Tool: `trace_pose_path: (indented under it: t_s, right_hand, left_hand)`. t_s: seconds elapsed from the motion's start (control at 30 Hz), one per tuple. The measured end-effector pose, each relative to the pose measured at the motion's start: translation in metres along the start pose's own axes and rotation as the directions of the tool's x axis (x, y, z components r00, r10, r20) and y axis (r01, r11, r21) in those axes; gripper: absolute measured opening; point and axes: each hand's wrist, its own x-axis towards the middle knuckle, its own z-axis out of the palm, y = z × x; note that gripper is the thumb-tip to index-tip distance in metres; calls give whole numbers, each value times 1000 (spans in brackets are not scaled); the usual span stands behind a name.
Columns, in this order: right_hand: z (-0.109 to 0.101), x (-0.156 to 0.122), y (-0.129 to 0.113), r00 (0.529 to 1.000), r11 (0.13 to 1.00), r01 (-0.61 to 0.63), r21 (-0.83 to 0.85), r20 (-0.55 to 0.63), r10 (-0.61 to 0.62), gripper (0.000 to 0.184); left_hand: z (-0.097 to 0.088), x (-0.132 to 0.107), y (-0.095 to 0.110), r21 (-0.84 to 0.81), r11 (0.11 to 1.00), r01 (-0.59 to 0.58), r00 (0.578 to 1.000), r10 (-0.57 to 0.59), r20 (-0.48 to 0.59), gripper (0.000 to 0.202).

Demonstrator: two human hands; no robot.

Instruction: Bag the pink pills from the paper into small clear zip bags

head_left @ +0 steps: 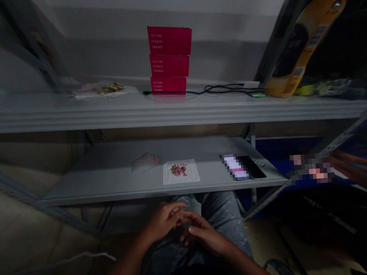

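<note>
Above my lap, my left hand [167,218] and my right hand [201,232] meet at the fingertips. The fingers of both are loosely bent and apart, and I see nothing held in either. Some fingers overlap, so part of the contact is hidden. On the lower shelf [109,160] in front of them lies a white paper sheet [170,178] with a small pile of pink and gold-coloured pieces [179,170]. Left of the sheet is a clear plastic bag [144,162], its contents hard to make out.
Two phones lie at right, a lit one [236,167] beside a dark one [253,168]. The upper shelf [111,113] carries stacked red boxes [171,65], a black cable [217,88], a yellow bottle [306,43] and gold-coloured pieces [112,88]. Another person's arm [363,165] is at far right.
</note>
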Motion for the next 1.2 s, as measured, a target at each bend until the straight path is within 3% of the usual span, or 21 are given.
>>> trace_pose_path:
  t_s: [0.07,0.13,0.23,0.27,0.37,0.5,0.6,0.67,0.8,0.93,1.0,1.1,1.2]
  right_hand:
    - [-2,0,3,998,1000,16,-19,-58,-17,49]
    - [-4,-1,4,996,999,22,-36,-87,-25,46]
    - [-5,-3,2,994,995,11,-99,-109,-22,44]
    - [-4,-3,0,993,993,6,-120,-115,-20,44]
    - [-4,-3,-3,993,988,-3,-155,-121,-16,42]
    - [-7,-1,-4,993,986,-15,-163,-121,-5,42]
    - [-10,0,-4,991,986,-15,-164,-133,-7,43]
    - [-12,1,-4,990,985,-17,-170,-143,-8,44]
    - [-15,2,-2,988,979,-22,-201,-153,-9,42]
    - [-13,2,-16,987,941,21,-337,-141,-73,36]
    - [-9,5,-36,983,876,54,-480,-129,-131,32]
    - [5,16,-77,952,706,141,-694,-102,-290,33]
    - [24,32,-116,894,509,310,-803,63,-444,44]
  left_hand:
    - [-29,8,-6,104,995,3,976,20,-217,34]
    - [-66,19,-13,252,967,19,902,92,-422,30]
    - [-127,41,-30,466,883,61,812,228,-537,30]
    - [-145,48,-36,514,855,65,805,259,-533,33]
    - [-186,69,-53,597,799,74,847,266,-461,52]
    - [-211,88,-64,595,794,126,935,106,-340,70]
    - [-218,97,-68,590,792,156,967,-1,-254,74]
    - [-220,101,-70,587,797,142,973,-4,-230,69]
    - [-220,102,-71,554,823,125,953,55,-297,57]
    - [-206,93,-55,504,861,63,924,141,-356,51]
    - [-194,86,-39,447,895,-3,938,158,-308,47]
    - [-168,75,-9,362,929,-75,972,149,-180,41]
    - [-138,65,20,314,944,-103,987,135,-83,42]
